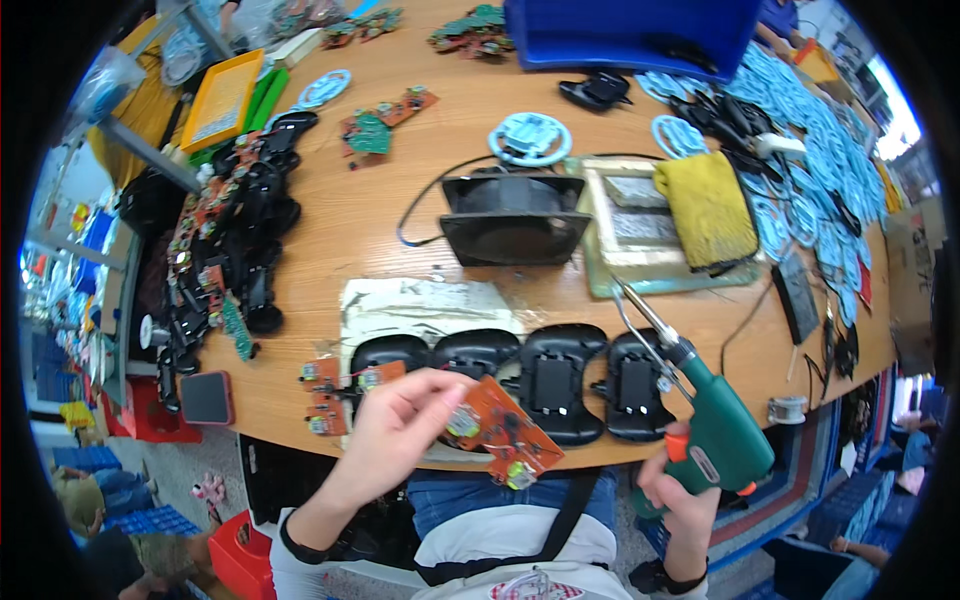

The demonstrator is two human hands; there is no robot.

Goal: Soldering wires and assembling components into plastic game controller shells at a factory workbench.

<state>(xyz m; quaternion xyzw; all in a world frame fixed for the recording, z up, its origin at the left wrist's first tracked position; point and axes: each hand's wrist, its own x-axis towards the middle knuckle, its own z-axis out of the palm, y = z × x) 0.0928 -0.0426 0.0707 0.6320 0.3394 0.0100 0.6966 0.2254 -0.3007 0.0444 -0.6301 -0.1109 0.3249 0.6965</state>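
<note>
My left hand (398,428) pinches the edge of an orange-brown circuit board (515,432) with small parts on it, held over the table's near edge. My right hand (682,498) is wrapped around the handle of a green soldering gun (728,425) with an orange trigger. Its metal tip points up and away to the left, apart from the board. Beyond my hands, several black game controller shells (563,385) lie in a row, partly on a worn white pad (420,300). More orange boards (322,395) sit by the left end of the row.
A black box fan (513,220) stands mid-table, beside a framed tray (600,235) with a yellow cloth (708,212). Black shells and boards (260,230) are piled left, near a phone (207,398). Light-blue plastic parts (810,130) heap up right; a solder spool (787,409) lies below.
</note>
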